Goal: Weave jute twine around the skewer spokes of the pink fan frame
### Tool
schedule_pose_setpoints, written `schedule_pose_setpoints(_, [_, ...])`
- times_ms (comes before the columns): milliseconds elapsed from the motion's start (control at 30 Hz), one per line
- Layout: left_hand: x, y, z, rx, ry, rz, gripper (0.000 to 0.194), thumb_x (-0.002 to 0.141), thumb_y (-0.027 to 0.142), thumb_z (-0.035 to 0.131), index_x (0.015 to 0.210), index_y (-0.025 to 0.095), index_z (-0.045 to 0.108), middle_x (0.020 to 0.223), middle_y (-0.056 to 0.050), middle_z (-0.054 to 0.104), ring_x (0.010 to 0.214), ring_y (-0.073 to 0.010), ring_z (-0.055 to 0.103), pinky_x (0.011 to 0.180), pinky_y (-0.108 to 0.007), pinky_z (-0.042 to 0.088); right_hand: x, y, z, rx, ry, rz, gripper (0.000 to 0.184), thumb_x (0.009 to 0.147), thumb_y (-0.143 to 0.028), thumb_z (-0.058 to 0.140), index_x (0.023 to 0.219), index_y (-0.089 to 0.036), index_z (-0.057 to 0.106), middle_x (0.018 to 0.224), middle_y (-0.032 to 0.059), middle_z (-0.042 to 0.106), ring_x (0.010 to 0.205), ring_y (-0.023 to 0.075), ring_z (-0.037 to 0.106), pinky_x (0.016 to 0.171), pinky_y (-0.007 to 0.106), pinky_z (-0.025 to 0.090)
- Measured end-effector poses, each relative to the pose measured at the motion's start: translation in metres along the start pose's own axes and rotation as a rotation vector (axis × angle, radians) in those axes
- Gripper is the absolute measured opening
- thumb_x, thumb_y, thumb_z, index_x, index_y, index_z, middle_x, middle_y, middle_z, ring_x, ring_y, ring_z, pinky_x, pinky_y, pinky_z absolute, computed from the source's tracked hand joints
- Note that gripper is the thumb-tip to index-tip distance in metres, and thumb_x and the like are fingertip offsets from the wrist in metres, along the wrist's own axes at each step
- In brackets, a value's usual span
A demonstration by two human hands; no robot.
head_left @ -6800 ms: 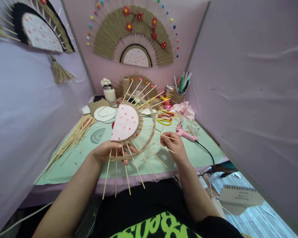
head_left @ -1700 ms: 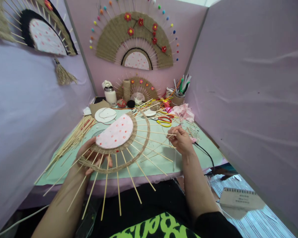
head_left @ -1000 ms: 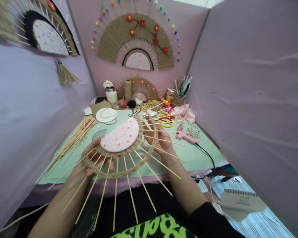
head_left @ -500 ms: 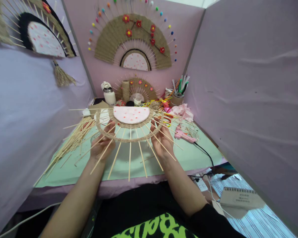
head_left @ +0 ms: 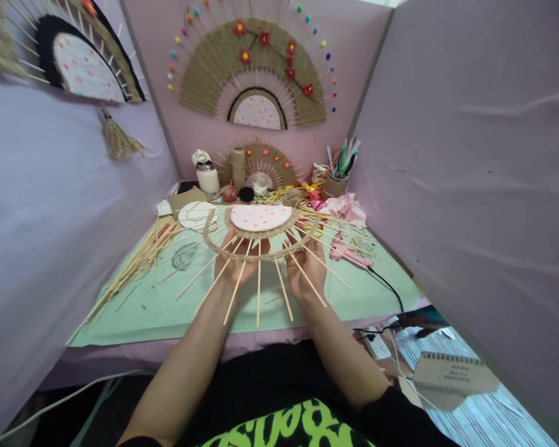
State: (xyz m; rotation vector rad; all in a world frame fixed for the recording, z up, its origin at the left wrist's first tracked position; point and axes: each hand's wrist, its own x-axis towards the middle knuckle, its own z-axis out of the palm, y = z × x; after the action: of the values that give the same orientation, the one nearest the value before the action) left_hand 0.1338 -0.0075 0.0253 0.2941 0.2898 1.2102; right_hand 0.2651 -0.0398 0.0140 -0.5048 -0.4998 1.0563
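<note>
The shirt (head_left: pixel 261 385) carries green lettering, too cut off to read for certain. The left hand (head_left: pixel 242 268) has moved inward beside the right hand (head_left: pixel 307 270); both hold the fan (head_left: pixel 261 218) from beneath, now nearly level above the table (head_left: pixel 158 323), so support comes from both sides. Beyond the right hand lies the glue gun (head_left: pixel 348 254). The print on the notebook (head_left: pixel 456 374) is too small to read.

Black-edged fan (head_left: pixel 88 68) cut off, notepad (head_left: pixel 454 371) lettering illegible; left hand (head_left: pixel 243 266) partly behind frame (head_left: pixel 261 255)
</note>
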Motion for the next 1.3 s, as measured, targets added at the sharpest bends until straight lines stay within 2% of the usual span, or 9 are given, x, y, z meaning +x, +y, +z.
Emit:
schedule_pose_setpoints(133, [-0.005,0.007,-0.009,0.040,-0.153,-0.127,0.060,0.089,0.059,0.036,0.134,0.021,0.049,0.115,-0.013,0.068,0.121,-0.0319,0.054,0.098,-0.054,0.044,-0.003,0.003,-0.001,-0.062,0.009,0.040,0.022,0.076,-0.037,0.069,0.082,-0.025,0.053,0.105,0.0004,0.068,0.087,0.0159,0.065,0.069,0.030,0.054])
schedule_pose_setpoints(233, [-0.011,0.011,-0.014,0.066,-0.280,-0.171,0.077,0.081,0.073,0.035,0.141,0.026,0.041,0.133,-0.014,0.057,0.134,-0.0363,0.038,0.101,-0.061,0.036,-0.003,0.005,-0.005,-0.156,0.004,0.031,0.025,0.074,-0.040,0.071,0.077,-0.023,0.052,0.080,-0.0025,0.065,0.063,0.0103,0.057,0.056,0.022,0.046])
schedule_pose_setpoints(333, [-0.015,0.014,-0.018,0.072,-0.328,-0.169,0.087,0.074,0.081,0.033,0.142,0.028,0.037,0.140,-0.014,0.049,0.139,-0.0384,0.027,0.102,-0.066,0.030,-0.002,0.004,-0.013,-0.246,-0.057,-0.003,0.026,0.076,-0.042,0.070,0.074,-0.022,0.053,0.061,-0.0057,0.052,0.051,0.0077,0.044,0.051,0.021,0.037])
schedule_pose_setpoints(433, [-0.016,0.015,-0.021,0.066,-0.336,-0.156,0.091,0.072,0.084,0.032,0.144,0.027,0.036,0.145,-0.015,0.043,0.141,-0.0389,0.021,0.102,-0.066,0.029,-0.001,-0.002,-0.022,-0.348,-0.090,-0.050,0.024,0.078,-0.040,0.068,0.074,-0.020,0.055,0.059,-0.0060,0.048,0.052,0.0078,0.041,0.052,0.022,0.034])
schedule_pose_setpoints(533, [-0.015,0.017,-0.024,0.059,-0.340,-0.138,0.091,0.073,0.082,0.033,0.144,0.026,0.034,0.147,-0.016,0.040,0.141,-0.0383,0.023,0.099,-0.062,0.036,0.000,-0.012,-0.032,-0.456,-0.072,-0.090,0.022,0.078,-0.038,0.069,0.076,-0.020,0.056,0.060,-0.0054,0.050,0.054,0.0088,0.044,0.054,0.023,0.034])
schedule_pose_setpoints(633, [-0.015,0.019,-0.024,0.049,-0.349,-0.131,0.087,0.076,0.080,0.033,0.142,0.025,0.037,0.143,-0.015,0.045,0.137,-0.0368,0.031,0.088,-0.048,0.050,0.002,-0.024,-0.044,-0.525,-0.036,-0.127,0.021,0.075,-0.035,0.072,0.080,-0.020,0.058,0.064,-0.0045,0.054,0.057,0.0098,0.047,0.056,0.023,0.036])
schedule_pose_setpoints(733, [-0.018,0.022,-0.020,0.046,-0.347,-0.127,0.083,0.078,0.079,0.028,0.140,0.024,0.041,0.139,-0.013,0.050,0.136,-0.0351,0.034,0.080,-0.039,0.054,0.004,-0.036,-0.056,-0.528,-0.024,-0.158,0.021,0.073,-0.032,0.074,0.082,-0.021,0.058,0.069,-0.0040,0.056,0.060,0.0098,0.050,0.059,0.023,0.038])
schedule_pose_setpoints(1067, [-0.022,0.025,-0.012,0.102,-0.279,-0.073,0.078,0.081,0.078,0.020,0.129,0.025,0.050,0.135,-0.010,0.054,0.135,-0.0315,0.038,0.082,-0.038,0.053,-0.001,-0.074,-0.071,-0.623,-0.249,-0.152,0.021,0.071,-0.021,0.074,0.088,-0.023,0.062,0.078,0.0002,0.063,0.075,0.0153,0.060,0.067,0.029,0.047])
schedule_pose_setpoints(1300, [-0.020,0.026,-0.015,0.138,-0.276,-0.057,0.076,0.081,0.076,0.028,0.132,0.024,0.049,0.133,-0.010,0.055,0.133,-0.0309,0.040,0.084,-0.037,0.051,-0.006,-0.090,-0.061,-0.773,-0.214,-0.336,0.017,0.076,-0.022,0.072,0.089,-0.022,0.062,0.082,0.0025,0.066,0.074,0.0158,0.062,0.061,0.028,0.047])
